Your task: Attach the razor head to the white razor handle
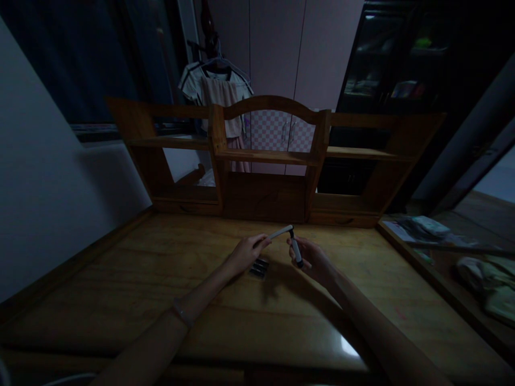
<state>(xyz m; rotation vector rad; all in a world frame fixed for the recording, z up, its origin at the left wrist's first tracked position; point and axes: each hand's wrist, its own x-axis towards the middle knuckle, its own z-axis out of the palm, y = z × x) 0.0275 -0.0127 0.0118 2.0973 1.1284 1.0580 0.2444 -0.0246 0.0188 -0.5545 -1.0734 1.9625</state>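
Above the wooden desk, both hands hold a pale, stick-like object with a dark bent joint at its top. My left hand pinches the end of its slim light arm. The thicker pale section, with a dark lower end, rests in the closed fingers of my right hand. In this dim light I cannot make out exactly what the object is. Just below my left hand, a small clear pack with dark pieces lies on the desk, partly covered by the hand.
A wooden shelf unit stands along the desk's far edge. To the right, a lower ledge carries a plastic-wrapped item, and cloth lies below it. Clothes hang behind the shelf. A white wall borders the left side.
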